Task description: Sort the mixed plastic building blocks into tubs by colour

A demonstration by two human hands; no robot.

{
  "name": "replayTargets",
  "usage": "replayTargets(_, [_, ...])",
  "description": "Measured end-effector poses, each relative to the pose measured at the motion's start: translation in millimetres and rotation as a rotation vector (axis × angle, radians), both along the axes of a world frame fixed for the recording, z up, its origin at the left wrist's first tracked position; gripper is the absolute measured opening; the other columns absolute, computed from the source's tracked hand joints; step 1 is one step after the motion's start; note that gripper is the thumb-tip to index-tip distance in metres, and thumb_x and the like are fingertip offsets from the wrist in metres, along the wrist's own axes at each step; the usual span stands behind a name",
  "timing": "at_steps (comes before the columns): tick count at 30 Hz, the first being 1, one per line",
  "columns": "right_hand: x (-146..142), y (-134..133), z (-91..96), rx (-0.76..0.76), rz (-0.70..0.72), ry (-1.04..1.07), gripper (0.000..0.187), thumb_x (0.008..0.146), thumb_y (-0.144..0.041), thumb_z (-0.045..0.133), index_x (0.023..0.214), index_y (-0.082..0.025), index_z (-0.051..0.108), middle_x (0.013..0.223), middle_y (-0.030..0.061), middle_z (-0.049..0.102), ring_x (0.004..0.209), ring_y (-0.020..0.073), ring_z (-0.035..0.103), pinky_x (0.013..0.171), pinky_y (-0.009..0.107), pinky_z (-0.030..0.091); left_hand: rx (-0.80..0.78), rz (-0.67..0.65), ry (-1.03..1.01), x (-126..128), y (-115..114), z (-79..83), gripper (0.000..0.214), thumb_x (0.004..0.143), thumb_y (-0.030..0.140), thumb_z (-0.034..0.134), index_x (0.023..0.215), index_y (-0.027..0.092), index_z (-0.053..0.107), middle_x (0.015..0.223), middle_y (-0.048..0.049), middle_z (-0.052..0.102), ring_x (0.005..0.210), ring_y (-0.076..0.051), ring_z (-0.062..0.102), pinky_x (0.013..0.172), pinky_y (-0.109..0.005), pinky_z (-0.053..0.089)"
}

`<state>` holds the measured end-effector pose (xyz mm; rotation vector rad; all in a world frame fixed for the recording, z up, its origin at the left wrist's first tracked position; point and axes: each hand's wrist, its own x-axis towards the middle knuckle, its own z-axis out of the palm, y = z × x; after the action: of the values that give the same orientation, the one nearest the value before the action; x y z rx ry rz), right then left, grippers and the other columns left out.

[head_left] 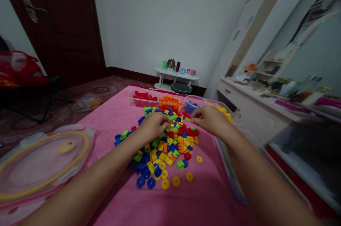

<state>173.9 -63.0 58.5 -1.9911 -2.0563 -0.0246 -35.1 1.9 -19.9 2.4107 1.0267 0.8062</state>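
One loose heap of multicoloured plastic building bricks and rings lies mid-way on a pink cloth-covered surface, near side of clear plastic tubs; left hand above its far left, right hand by its far right, well apart, fingers curled, grip impossible to tell.

Looking like a room in a home: dark wooden door is standing at left, white dresser is carrying bottles and clutter beside a mirror at right, low white stand is holding a small plant near the plain wall, patterned floor is showing, toy bricks are lying on pink cloth.
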Motion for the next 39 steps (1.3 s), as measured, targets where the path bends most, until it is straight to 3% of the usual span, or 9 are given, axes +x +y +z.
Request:
replayTargets(4, [-21.9, 18.3, -26.7, -0.038, -0.017, 0.090, 0.013, 0.065, -0.016, 0.063, 0.072, -0.024, 0.071, 0.073, 0.0005, 0.070, 0.066, 0.0153, 0.061, 0.055, 0.024, 0.036, -0.070, 0.072, 0.090, -9.4, 6.7, -2.3, 0.012, 0.068, 0.021, 0.063, 0.075, 0.022, 0.073, 0.074, -0.0038, 0.070, 0.069, -0.018, 0.060, 0.064, -0.025, 0.042])
replayTargets(9, [-12.5, 32.5, -65.5, -0.167, 0.052, 0.206, 0.019, 0.062, -0.011, 0.061, 0.074, -0.022, 0.071, 0.074, 0.0008, 0.070, 0.067, 0.0158, 0.062, 0.056, 0.023, 0.040, -0.068, 0.141, 0.158, -17.1, 13.1, -3.3, 0.019, 0.067, 0.016, 0.058, 0.076, 0.024, 0.073, 0.078, -0.0037, 0.071, 0.072, -0.018, 0.062, 0.065, -0.025, 0.042])
replayTargets(16, [-18.8, 40.1, -85.0, -0.057, 0.170, 0.249, 0.028, 0.069, -0.013, 0.056, 0.090, -0.021, 0.071, 0.091, 0.0035, 0.071, 0.085, 0.0193, 0.064, 0.075, 0.028, 0.046, -0.101, 0.286, 0.017, -28.9, 29.4, -13.7, 0.024, 0.059, 0.010, 0.058, 0.069, 0.025, 0.073, 0.077, -0.0024, 0.071, 0.076, -0.019, 0.062, 0.069, -0.025, 0.044])
replayTargets(20, [-32.9, 38.1, -96.1, -0.020, 0.230, 0.170, 0.044, 0.070, -0.013, 0.057, 0.113, -0.022, 0.064, 0.116, 0.0062, 0.064, 0.107, 0.0216, 0.057, 0.091, 0.032, 0.041, -0.094, 0.203, 0.063, -27.5, 33.0, -20.5, 0.019, 0.064, 0.015, 0.059, 0.074, 0.023, 0.074, 0.072, -0.0032, 0.070, 0.070, -0.018, 0.061, 0.067, -0.024, 0.045])
replayTargets(25, [-38.2, 31.8, -97.5, -0.067, 0.162, 0.036, 0.042, 0.070, -0.020, 0.061, 0.112, -0.027, 0.064, 0.110, 0.0059, 0.063, 0.098, 0.0226, 0.059, 0.079, 0.031, 0.043, -0.029, 0.042, 0.062, -11.0, 23.2, -30.4, 0.027, 0.072, 0.025, 0.059, 0.096, 0.022, 0.071, 0.088, -0.0072, 0.070, 0.083, -0.022, 0.063, 0.079, -0.030, 0.046])
replayTargets(28, [-39.3, 28.0, -90.6, -0.068, 0.128, -0.037, 0.034, 0.072, -0.024, 0.062, 0.105, -0.030, 0.066, 0.102, 0.0056, 0.064, 0.093, 0.0234, 0.061, 0.074, 0.032, 0.043, 0.070, 0.000, 0.010, 1.4, 11.8, -37.2, 0.043, 0.074, 0.016, 0.054, 0.116, 0.021, 0.063, 0.116, -0.0124, 0.061, 0.107, -0.026, 0.056, 0.094, -0.037, 0.041])
replayTargets(31, [-38.4, 25.5, -83.2, -0.108, 0.089, -0.078, 0.028, 0.072, -0.028, 0.064, 0.099, -0.031, 0.069, 0.100, 0.0058, 0.065, 0.090, 0.0246, 0.061, 0.071, 0.032, 0.041, 0.058, -0.091, 0.051, 8.7, 3.6, -41.3, 0.050, 0.073, 0.007, 0.047, 0.118, 0.024, 0.062, 0.129, -0.0098, 0.053, 0.117, -0.025, 0.050, 0.102, -0.037, 0.035])
replayTargets(34, [-31.8, 26.2, -79.2, -0.178, 0.050, -0.076, 0.025, 0.065, -0.029, 0.070, 0.091, -0.030, 0.071, 0.096, 0.0047, 0.067, 0.087, 0.0237, 0.061, 0.067, 0.030, 0.040, 0.037, -0.132, 0.128, 9.9, 1.8, -41.4, 0.049, 0.074, 0.007, 0.044, 0.114, 0.025, 0.065, 0.124, -0.0085, 0.056, 0.111, -0.022, 0.053, 0.099, -0.033, 0.038])
replayTargets(39, [-13.5, 33.0, -80.1, -0.317, 0.080, 0.048, 0.023, 0.057, -0.021, 0.074, 0.080, -0.023, 0.070, 0.076, -0.0008, 0.066, 0.069, 0.0132, 0.058, 0.057, 0.021, 0.035, 0.046, -0.032, 0.183, 7.4, 9.4, -40.1, 0.039, 0.073, 0.008, 0.044, 0.098, 0.021, 0.072, 0.098, -0.0078, 0.065, 0.094, -0.019, 0.059, 0.087, -0.029, 0.044])
